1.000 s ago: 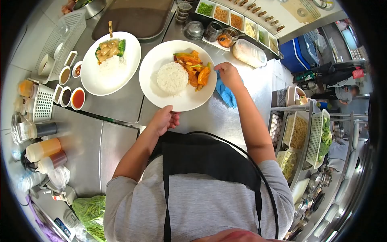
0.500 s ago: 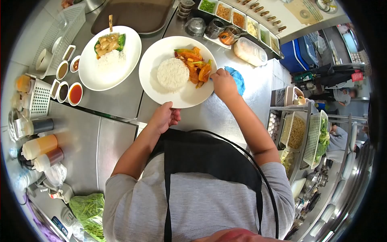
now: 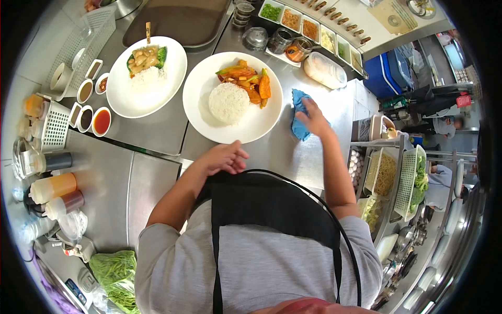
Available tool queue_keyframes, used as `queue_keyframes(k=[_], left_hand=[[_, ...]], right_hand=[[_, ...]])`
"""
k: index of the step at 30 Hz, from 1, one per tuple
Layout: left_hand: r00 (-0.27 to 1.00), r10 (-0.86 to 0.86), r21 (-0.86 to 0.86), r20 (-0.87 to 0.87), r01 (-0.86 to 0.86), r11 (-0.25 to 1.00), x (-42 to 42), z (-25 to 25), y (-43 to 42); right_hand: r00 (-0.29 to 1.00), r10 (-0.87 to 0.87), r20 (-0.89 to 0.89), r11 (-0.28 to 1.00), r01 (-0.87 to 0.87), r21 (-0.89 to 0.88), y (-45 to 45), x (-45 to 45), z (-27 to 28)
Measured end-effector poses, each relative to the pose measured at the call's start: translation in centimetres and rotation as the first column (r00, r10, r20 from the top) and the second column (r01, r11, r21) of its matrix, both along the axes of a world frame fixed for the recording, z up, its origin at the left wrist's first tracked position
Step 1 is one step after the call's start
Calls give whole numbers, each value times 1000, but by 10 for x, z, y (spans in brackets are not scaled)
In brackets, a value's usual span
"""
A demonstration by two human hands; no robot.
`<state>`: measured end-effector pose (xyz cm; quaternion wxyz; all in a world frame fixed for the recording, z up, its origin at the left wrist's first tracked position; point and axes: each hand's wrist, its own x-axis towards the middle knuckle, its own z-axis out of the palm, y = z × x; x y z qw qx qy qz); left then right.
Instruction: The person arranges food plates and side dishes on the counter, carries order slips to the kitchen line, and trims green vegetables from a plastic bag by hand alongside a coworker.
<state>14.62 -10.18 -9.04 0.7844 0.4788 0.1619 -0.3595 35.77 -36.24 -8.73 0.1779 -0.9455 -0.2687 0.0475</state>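
A white plate [image 3: 209, 123] holds a round mound of rice [image 3: 229, 104] beside orange saucy pieces with green strips [image 3: 250, 82]. My left hand [image 3: 226, 158] is at the plate's near edge, empty, its fingers loosely bent and apart; whether it touches the rim I cannot tell. To the right of the plate, my right hand [image 3: 314, 119] is on a crumpled blue cloth [image 3: 299, 131], thumb and fingers around a fold of it. Farther left stands a second white plate [image 3: 170, 89] with rice, broccoli and pale sauced pieces, a small wooden clip on its far rim.
Small sauce bowls [image 3: 101, 121] stand left of the second plate. A brown tray [image 3: 175, 21] lies at the back. Garnish containers [image 3: 291, 18], jars and a lidded plastic box [image 3: 324, 69] line the far right. Squeeze bottles [image 3: 52, 188] are at left; vegetable baskets [image 3: 413, 180] are at right.
My right hand has left the plate's right rim and moved onto the blue cloth. My left hand has drawn slightly right and away from the rim. The food's orientation on the plate has turned a little.
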Motion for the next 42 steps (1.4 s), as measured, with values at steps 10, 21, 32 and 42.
queue_keyframes(k=[10, 21, 32, 42], left_hand=[[920, 391, 334, 9, -371, 866, -3, -2, 85], [889, 458, 418, 26, -426, 802, 5, 9, 73], [964, 264, 268, -31, -246, 931, 3, 1, 49], [919, 386, 171, -81, -369, 914, 4, 3, 38]], right_hand=[[954, -293, -64, 942, 299, 152, 59, -22, 41], [949, 230, -214, 740, -314, -595, 108, -57, 87], [911, 87, -403, 996, -90, 12, 73, -62, 90], [613, 387, -689, 794, -601, -88, 48, -53, 96]])
